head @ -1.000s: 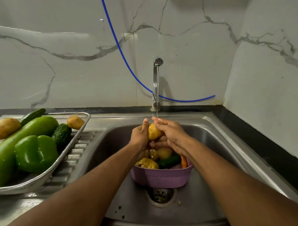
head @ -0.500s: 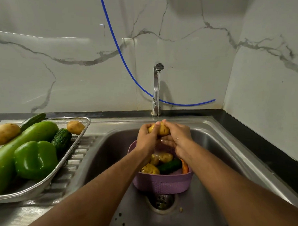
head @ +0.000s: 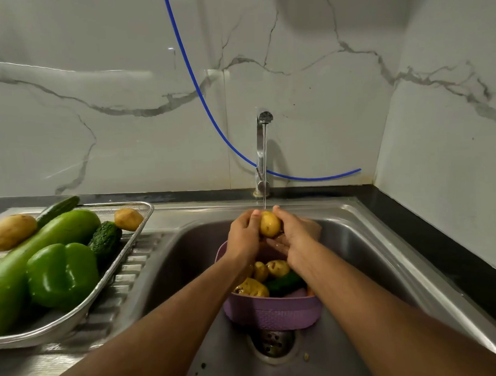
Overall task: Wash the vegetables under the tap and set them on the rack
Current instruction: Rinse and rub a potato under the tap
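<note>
A yellow potato [head: 269,224] sits under the thin stream from the tap [head: 262,156], over the sink. My left hand [head: 243,237] grips its left side and my right hand [head: 296,237] cups its right side and underside. Below them a purple basket [head: 275,314] stands in the sink and holds more potatoes, a cucumber and a bit of carrot. On the left, the metal rack [head: 125,267] carries a green pepper [head: 61,274], a long green gourd [head: 42,245], a bitter gourd [head: 105,239], a cucumber and two potatoes.
The steel sink [head: 357,245] has its drain [head: 273,343] just in front of the basket. A blue hose [head: 197,87] runs down the marble wall behind the tap. A ribbed draining board lies under the rack. A black counter edge runs along the right.
The potato has turned between my hands under the water, and my hands have shifted slightly around it. The camera view has moved a little.
</note>
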